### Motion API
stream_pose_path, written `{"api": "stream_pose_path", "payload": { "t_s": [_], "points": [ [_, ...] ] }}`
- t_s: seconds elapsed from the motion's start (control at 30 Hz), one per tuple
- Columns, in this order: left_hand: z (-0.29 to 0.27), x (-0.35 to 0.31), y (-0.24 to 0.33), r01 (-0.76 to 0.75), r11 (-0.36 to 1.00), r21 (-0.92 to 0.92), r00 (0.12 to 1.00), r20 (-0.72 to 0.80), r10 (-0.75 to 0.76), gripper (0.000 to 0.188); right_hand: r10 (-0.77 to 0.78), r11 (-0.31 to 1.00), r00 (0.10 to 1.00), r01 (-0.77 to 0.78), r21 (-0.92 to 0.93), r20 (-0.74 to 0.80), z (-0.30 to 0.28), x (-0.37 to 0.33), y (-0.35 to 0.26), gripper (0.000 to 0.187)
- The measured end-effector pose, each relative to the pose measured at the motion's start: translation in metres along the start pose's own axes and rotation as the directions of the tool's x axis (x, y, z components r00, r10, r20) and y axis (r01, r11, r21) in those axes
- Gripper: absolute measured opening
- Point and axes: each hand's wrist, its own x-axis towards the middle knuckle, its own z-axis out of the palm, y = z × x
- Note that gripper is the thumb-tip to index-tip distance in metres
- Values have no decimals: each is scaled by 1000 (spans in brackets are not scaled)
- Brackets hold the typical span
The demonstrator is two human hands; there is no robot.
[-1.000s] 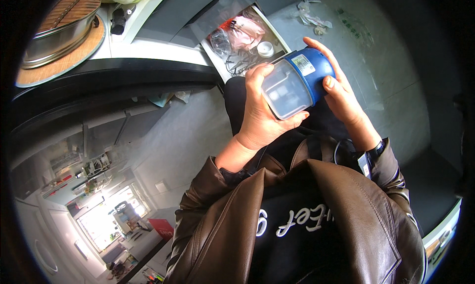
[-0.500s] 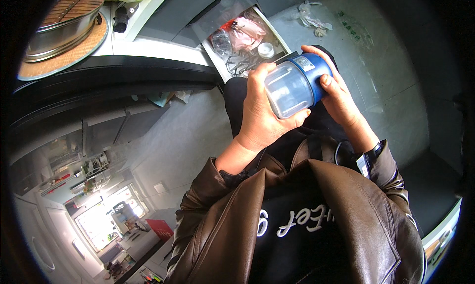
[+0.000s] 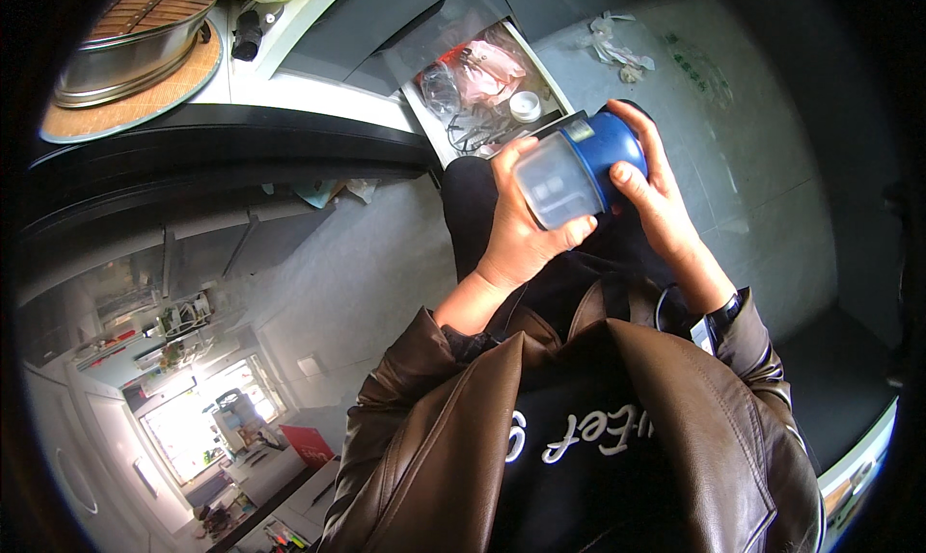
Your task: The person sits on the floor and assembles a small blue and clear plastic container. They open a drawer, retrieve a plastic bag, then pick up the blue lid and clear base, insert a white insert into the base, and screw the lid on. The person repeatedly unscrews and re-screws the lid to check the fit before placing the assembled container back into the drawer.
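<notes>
Between my two hands, over my lap, is a canister [image 3: 558,185] with a cloudy clear body and a blue end part [image 3: 614,146]. It lies tilted on its side, the clear end toward the left. My left hand [image 3: 524,235] is wrapped round the clear body, thumb along its lower side. My right hand [image 3: 667,204] grips the blue part, with its thumb on the near face and fingers over the far side. A small label sits on the blue part near the seam. The inside of the clear body is too hazy to make out.
Beyond my hands an open drawer [image 3: 446,146] holds a pink plastic bag [image 3: 490,74], a round white lid [image 3: 525,107] and loose utensils. At upper left a steamer pot [image 3: 145,56] stands on a woven mat [image 3: 183,88]. Crumpled plastic [image 3: 610,42] lies on the floor.
The canister has turned a little about its long axis, so its label sits farther up and away. Both hands keep hold of it and have shifted slightly.
</notes>
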Motion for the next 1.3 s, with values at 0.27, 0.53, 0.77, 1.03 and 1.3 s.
{"api": "stream_pose_path", "payload": {
  "t_s": [0.27, 0.53, 0.77, 1.03, 1.3],
  "points": [
    [2, 3, 4, -10, 991, -137, 998, 56, 18, 111, -108, 992, 986, 115, 56, -128, 2, 1, -5, 68],
    [0, 0, 2, -55, 998, -37, 997, 54, 57, 113, -143, 985, 971, 159, 71, -189, 4, 0, 2, 62],
    [5, 1, 6, -79, 997, -2, 997, 2, 79, 113, -112, 986, 979, 130, 100, -169, 0, 1, 5, 57],
    [0, 2, 6, -141, 966, 215, 990, 51, 133, 113, -119, 983, 977, 141, 115, -178, -1, 2, 7, 54],
    [0, 3, 5, -148, 953, 264, 989, 69, 134, 113, -118, 977, 981, 143, 159, -156, -5, 4, 10, 53]
  ]
}}
